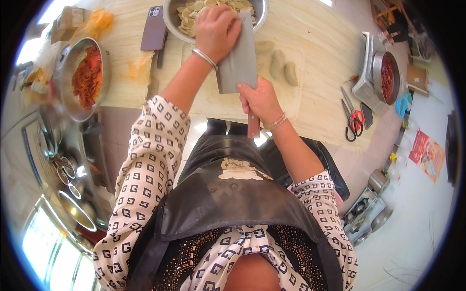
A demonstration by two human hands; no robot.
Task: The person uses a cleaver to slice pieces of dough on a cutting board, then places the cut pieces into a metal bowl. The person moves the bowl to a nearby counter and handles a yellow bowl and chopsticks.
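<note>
My right hand (262,100) grips the wooden handle of a broad cleaver (240,62), its blade tilted up toward a steel bowl (170,23). Pale thin slices (186,16), perhaps of a root vegetable, fill much of that bowl. Over its near rim, my left hand (215,32) lies along the blade's left edge with bent fingers; whether anything is in them is hidden. Under the blade lies a pale, translucent cutting board (204,98). Three pale elongated pieces (278,63) rest on it, right of the blade.
On the left stands a steel bowl of reddish food (87,78), near a purple phone (152,31). Scissors (351,116) with black and red handles lie at right, beside a metal tray (366,83) and a pan of dark red pieces (387,76). A person (397,29) is partly visible beyond.
</note>
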